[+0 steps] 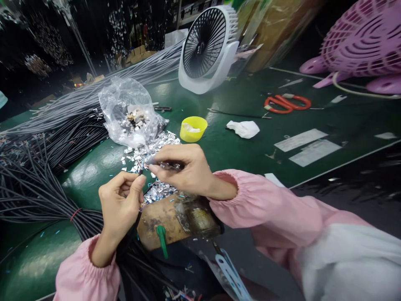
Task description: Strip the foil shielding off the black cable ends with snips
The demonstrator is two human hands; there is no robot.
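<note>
My left hand (120,205) is closed, thumb and fingers pinching a black cable (140,172) near its stripped end. Just above that end, my right hand (192,171) is closed too, its thumb and index fingertip brought together. Something dark shows inside its curled fingers, but I cannot make out what it is. Shiny foil scraps (159,190) lie piled beneath and behind both hands. Below them sits a worn brown board (153,221) with a green handle (161,240). More black cables hang down under my left wrist.
Thick bundles of black cable (46,196) cover the left side. Behind the hands stand a clear plastic bag (122,96) of scraps, a yellow cup (193,136) and a white fan (203,50). Red-handled scissors (286,103), paper strips (300,140) and a pink fan (363,39) are to the right.
</note>
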